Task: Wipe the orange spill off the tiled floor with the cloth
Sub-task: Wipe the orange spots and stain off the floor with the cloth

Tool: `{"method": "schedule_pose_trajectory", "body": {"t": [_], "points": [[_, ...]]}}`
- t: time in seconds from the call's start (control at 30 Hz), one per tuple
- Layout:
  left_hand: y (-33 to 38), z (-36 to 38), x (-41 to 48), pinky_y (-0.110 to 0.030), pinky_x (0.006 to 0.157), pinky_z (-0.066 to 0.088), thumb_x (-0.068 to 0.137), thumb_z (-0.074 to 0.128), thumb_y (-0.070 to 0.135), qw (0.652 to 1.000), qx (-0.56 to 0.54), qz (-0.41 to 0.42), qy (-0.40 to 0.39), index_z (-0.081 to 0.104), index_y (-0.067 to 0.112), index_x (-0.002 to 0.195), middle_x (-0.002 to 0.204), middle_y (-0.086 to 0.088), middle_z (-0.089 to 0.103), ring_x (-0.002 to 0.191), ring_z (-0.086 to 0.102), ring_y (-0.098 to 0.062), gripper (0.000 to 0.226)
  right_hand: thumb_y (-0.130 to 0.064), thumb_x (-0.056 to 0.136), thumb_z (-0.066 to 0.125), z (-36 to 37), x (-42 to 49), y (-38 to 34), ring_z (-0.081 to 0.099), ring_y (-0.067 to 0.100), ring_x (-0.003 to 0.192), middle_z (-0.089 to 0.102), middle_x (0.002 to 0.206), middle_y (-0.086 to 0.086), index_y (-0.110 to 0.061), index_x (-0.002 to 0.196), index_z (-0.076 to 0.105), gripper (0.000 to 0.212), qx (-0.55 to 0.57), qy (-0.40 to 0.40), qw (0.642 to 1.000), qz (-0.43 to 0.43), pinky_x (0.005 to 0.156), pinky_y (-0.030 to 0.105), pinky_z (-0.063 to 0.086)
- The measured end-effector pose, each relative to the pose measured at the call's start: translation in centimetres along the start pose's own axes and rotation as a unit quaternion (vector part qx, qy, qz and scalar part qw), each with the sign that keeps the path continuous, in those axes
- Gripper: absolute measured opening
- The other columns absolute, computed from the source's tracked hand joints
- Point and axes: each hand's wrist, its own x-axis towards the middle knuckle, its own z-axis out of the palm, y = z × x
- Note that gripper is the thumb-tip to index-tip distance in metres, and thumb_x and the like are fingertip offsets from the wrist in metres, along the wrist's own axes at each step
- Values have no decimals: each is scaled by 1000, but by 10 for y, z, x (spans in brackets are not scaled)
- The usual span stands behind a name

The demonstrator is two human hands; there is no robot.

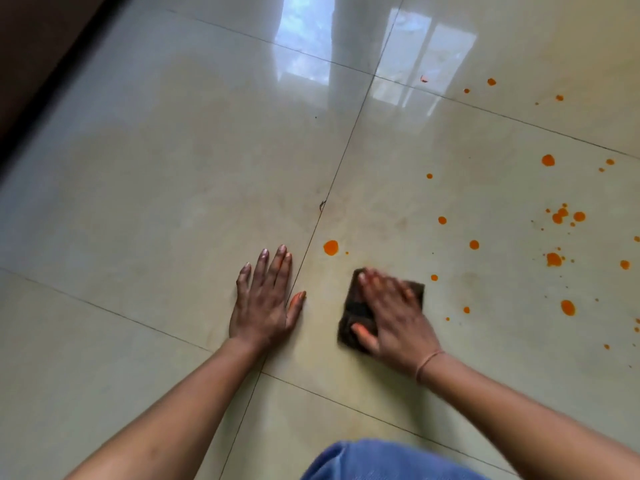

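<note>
A dark brown folded cloth (356,311) lies flat on the glossy beige tiled floor (173,174). My right hand (391,317) presses down on it with fingers spread and slightly blurred. My left hand (266,299) rests flat on the tile to the left of the cloth, holding nothing, its thumb stained orange. An orange drop (330,247) sits just beyond the cloth. Several more orange drops (561,216) are scattered over the tiles to the right, from near to far.
A dark wall base or threshold (38,74) runs along the far left. Blue fabric of my clothing (384,462) shows at the bottom edge. Window light reflects on the far tiles (304,39).
</note>
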Motion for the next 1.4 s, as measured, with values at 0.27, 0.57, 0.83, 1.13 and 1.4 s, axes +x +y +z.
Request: {"method": "schedule_pose_trajectory", "body": {"t": [0.27, 0.57, 0.83, 1.13, 1.4], "points": [[-1, 4, 1, -50, 113, 23, 90, 36, 48, 1000, -1, 8, 19, 33, 11, 149, 158, -4, 23, 146, 22, -25, 70, -48, 89, 42, 4, 63, -51, 17, 23, 148, 23, 160, 10, -9, 152, 27, 75, 23, 15, 999, -28, 118, 43, 15], [-3, 4, 3, -50, 111, 24, 89, 36, 44, 1000, 1, 10, 23, 36, 10, 147, 156, -5, 30, 143, 27, -26, 68, -48, 84, 39, -7, 110, -38, 24, 26, 146, 27, 158, 12, -7, 151, 30, 78, 43, 43, 997, 53, 118, 40, 13], [-1, -2, 5, -45, 109, 21, 84, 35, 26, 997, -66, -6, 33, 45, 10, 142, 150, -4, 41, 138, 39, -28, 61, -49, 85, 38, -6, 92, -19, 23, 23, 147, 26, 159, 9, -10, 152, 28, 78, 16, 32, 999, 7, 118, 41, 15], [4, -1, 1, -37, 117, 11, 86, 28, 20, 995, -80, -54, 10, 28, 7, 149, 158, -6, 24, 146, 22, -23, 65, -46, 86, 42, 1, 38, -31, 23, 22, 147, 25, 159, 8, -12, 152, 30, 75, -5, -1, 994, -108, 118, 39, 15], [1, 2, 1, -36, 116, 11, 86, 28, 21, 995, -89, -44, 21, 32, 7, 148, 157, -6, 27, 145, 24, -23, 64, -45, 88, 41, 10, 17, -75, 18, 22, 148, 23, 160, 8, -10, 152, 29, 74, 24, 7, 998, -55, 119, 42, 15]]}}
